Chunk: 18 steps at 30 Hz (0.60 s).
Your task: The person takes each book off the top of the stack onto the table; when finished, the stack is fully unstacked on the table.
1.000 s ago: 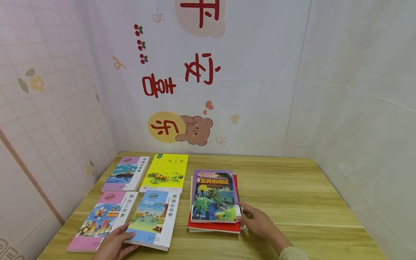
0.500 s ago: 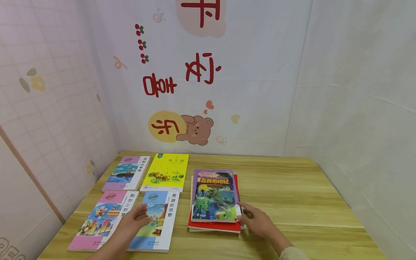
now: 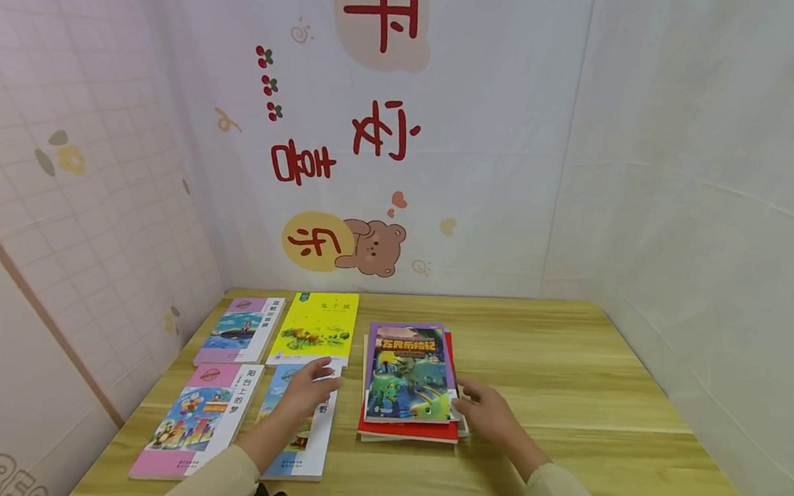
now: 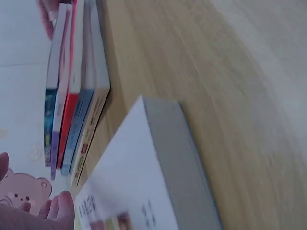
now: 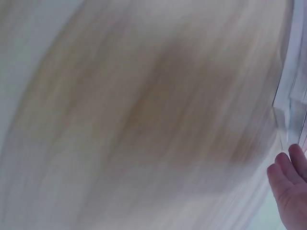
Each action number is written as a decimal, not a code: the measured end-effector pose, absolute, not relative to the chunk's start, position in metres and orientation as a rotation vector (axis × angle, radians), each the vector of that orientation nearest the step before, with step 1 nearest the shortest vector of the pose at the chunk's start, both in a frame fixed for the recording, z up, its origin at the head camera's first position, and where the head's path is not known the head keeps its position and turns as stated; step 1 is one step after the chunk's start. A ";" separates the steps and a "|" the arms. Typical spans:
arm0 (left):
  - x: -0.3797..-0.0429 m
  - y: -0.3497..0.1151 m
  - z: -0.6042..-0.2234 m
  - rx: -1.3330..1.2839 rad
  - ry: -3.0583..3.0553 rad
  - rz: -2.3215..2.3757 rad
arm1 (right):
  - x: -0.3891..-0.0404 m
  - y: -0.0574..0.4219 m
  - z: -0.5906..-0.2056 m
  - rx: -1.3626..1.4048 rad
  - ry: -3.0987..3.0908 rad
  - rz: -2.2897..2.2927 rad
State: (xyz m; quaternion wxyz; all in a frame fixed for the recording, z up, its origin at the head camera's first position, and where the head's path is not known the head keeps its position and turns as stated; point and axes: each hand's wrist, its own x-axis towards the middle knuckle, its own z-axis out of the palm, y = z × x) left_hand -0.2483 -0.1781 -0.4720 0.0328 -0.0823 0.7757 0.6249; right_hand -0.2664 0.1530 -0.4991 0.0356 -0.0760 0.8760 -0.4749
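My left hand (image 3: 302, 397) hovers over a blue and white book (image 3: 300, 460) and covers part of its cover; its fingers are loosely spread with nothing between them. In the left wrist view, that book's thick page edge (image 4: 175, 158) shows close up. To the right lies a stack of several books, topped by a dinosaur book (image 3: 409, 383) with a purple border; a red book (image 3: 409, 432) sticks out beneath. My right hand (image 3: 495, 422) is at the stack's right edge, fingertips at or near the top book. The right wrist view shows its extended fingers (image 5: 283, 167) beside the stack.
A pink book (image 3: 166, 460), a purple book (image 3: 234, 332) and a yellow book (image 3: 319, 324) lie flat on the left side, beside the blue one. The wooden table (image 3: 601, 423) meets fabric-covered walls (image 3: 489, 169) at the back and sides.
My left hand has let go of the blue book's lower left corner and moved up and right across it, toward the stack. My right hand has shifted only slightly at the stack's edge.
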 end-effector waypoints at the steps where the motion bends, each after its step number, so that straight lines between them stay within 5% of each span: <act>1: -0.249 -0.174 -0.474 -0.230 2.380 1.930 | -0.267 0.152 -0.499 -0.206 2.681 -1.477; 18: -0.258 -0.143 -0.506 -0.165 2.360 1.911 | -0.267 0.138 -0.499 -0.080 2.619 -1.619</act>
